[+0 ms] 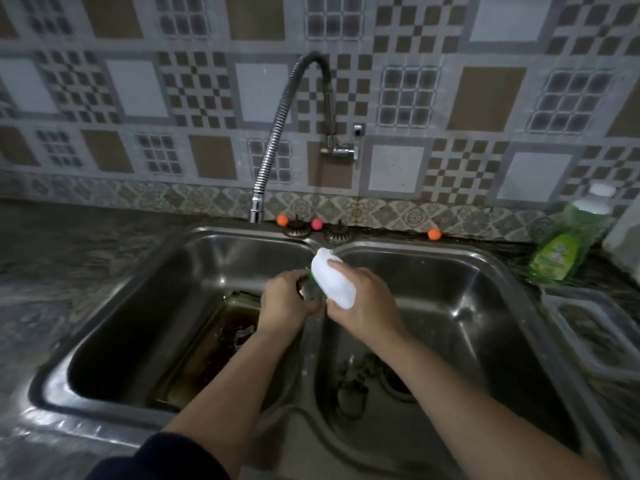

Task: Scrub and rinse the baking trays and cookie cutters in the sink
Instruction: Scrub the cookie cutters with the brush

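Observation:
Over the divider of the double steel sink (pixel 114 327), my left hand (pixel 287 296) grips a small metal cookie cutter (pixel 306 289), mostly hidden by its fingers. My right hand (pixel 367 306) holds a white sponge (pixel 332 280) with a green scouring side against the cutter. A dark, stained baking tray (pixel 211 344) lies in the left basin, with another cookie cutter (pixel 244 332) lying on it. Several metal cookie cutters (pixel 353 386) lie in the right basin near the drain.
A flexible steel faucet (pixel 277 133) arches from the tiled wall and ends over the left basin's back edge; no water is visible. A green dish soap bottle (pixel 568 237) stands at the right, with a clear plastic container (pixel 588 327) in front of it. Dark stone countertop (pixel 52 265) surrounds the sink.

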The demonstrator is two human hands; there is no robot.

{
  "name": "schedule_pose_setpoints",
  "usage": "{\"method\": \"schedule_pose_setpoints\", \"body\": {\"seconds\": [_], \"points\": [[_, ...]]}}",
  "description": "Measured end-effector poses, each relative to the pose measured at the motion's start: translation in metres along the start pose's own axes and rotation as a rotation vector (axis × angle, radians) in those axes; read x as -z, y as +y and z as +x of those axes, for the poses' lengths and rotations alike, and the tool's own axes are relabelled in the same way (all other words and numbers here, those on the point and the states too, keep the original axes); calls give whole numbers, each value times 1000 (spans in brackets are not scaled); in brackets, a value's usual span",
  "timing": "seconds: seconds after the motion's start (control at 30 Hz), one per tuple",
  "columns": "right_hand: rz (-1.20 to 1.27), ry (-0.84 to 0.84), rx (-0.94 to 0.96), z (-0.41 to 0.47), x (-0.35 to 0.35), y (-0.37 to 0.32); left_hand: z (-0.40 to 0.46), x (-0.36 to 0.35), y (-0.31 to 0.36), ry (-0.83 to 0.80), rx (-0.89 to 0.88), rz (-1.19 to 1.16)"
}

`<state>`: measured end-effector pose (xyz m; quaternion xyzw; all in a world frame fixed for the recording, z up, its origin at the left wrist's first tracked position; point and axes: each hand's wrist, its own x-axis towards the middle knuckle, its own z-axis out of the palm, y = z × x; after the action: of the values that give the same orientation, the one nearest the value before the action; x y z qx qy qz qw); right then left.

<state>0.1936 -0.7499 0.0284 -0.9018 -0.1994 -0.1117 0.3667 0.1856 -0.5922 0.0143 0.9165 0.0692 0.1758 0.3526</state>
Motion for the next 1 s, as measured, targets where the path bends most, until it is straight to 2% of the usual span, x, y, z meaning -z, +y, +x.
{"method": "schedule_pose_setpoints", "body": {"seconds": [0.1, 0.23, 0.53, 0.63, 0.87, 1.0], "points": [[27, -63, 22, -1, -26, -16, 6, 21, -40, -10, 35, -12], [-34, 32, -78, 25, -53, -28, 9, 30, -70, -89, -36, -17], [61, 70, -215, -1, -80, -19, 12, 41, -181, -355, 432, 190], [71, 81, -272, -9, -73, -11, 13, 38, -191, -407, 483, 224], [59, 113, -329, -14, -58, -6, 13, 38, -183, -441, 478, 271], [63, 117, -372, -19, -46, -3, 21, 36, -153, -325, 368, 301]]}}
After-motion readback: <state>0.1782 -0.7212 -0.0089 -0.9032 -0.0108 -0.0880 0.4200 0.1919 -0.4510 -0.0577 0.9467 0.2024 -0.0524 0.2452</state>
